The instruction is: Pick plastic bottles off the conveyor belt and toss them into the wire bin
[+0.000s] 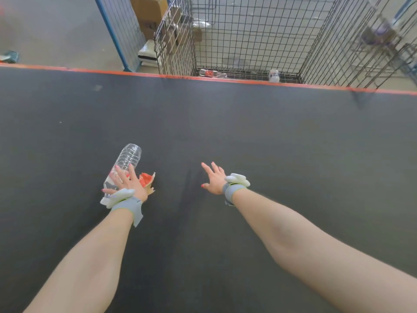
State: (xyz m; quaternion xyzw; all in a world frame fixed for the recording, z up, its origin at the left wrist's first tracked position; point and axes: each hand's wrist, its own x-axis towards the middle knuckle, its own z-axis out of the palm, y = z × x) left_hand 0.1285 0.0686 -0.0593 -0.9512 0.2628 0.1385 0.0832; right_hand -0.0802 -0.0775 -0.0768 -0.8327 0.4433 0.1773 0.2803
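A clear plastic bottle (129, 158) lies on the dark conveyor belt (270, 136), its base pointing away from me. My left hand (127, 182) is spread over the bottle's lower half with straight fingers; I cannot tell whether it touches. My right hand (214, 180) hovers open over bare belt to the right, fingers spread, holding nothing. The wire bin (248, 35) stands beyond the belt's far edge. Two bottles lie on its floor, one with a red label (209, 73) and one whitish (274, 75).
A torn red and tan scrap (147, 179) lies on the belt beside my left hand. An orange strip (90, 70) marks the belt's far edge. Cardboard boxes (149, 12) and a blue-framed mesh panel (121, 32) stand left of the bin. Another wire frame (388, 48) stands at the right.
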